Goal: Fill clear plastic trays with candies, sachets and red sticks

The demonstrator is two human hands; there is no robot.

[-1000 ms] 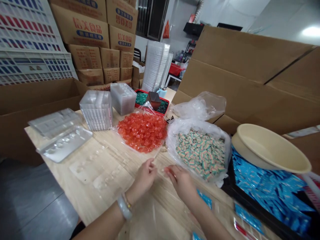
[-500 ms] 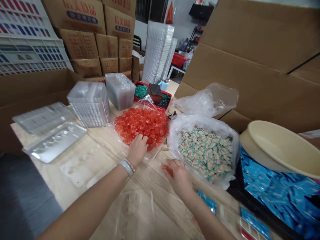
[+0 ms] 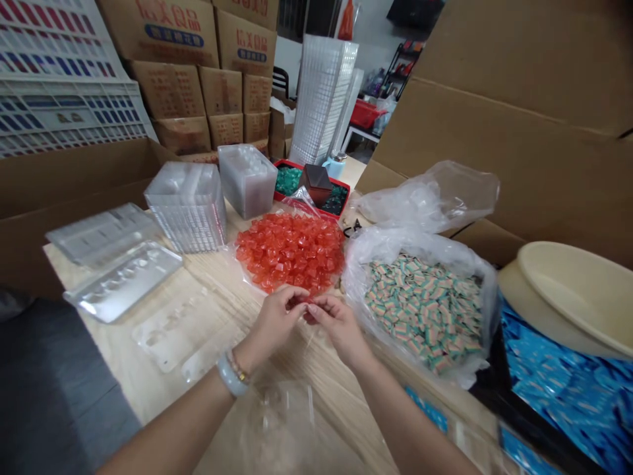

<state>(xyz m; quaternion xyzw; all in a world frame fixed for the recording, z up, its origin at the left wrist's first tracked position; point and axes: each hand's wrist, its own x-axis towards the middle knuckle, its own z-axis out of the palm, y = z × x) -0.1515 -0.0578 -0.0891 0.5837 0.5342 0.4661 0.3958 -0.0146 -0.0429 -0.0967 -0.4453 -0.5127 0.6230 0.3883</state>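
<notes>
My left hand [image 3: 277, 322] and my right hand [image 3: 340, 327] meet in front of a heap of glossy red translucent pieces [image 3: 291, 247]. Both are closed in a pinch, with red pieces [image 3: 309, 302] between their fingertips; how many cannot be made out. The heap lies on an opened clear plastic bag [image 3: 254, 285]. Right of my hands, a clear bag [image 3: 357, 280] holds many small striped green and pinkish pieces [image 3: 420, 303]. Below my forearms lies a clear plastic tray [image 3: 281, 422].
Clear moulded trays [image 3: 123, 284] lie at the table's left, with tray stacks [image 3: 188, 208] behind. A red tray [image 3: 341, 212] holds green pieces and a dark box [image 3: 316, 185]. At right are a cream basin [image 3: 573, 297] and blue packets [image 3: 548, 389]. Cardboard boxes [image 3: 168, 92] stand behind.
My left hand has left the red heap and come toward my right hand. My right hand, holding red, has moved up and left to meet it. The view has shifted slightly.
</notes>
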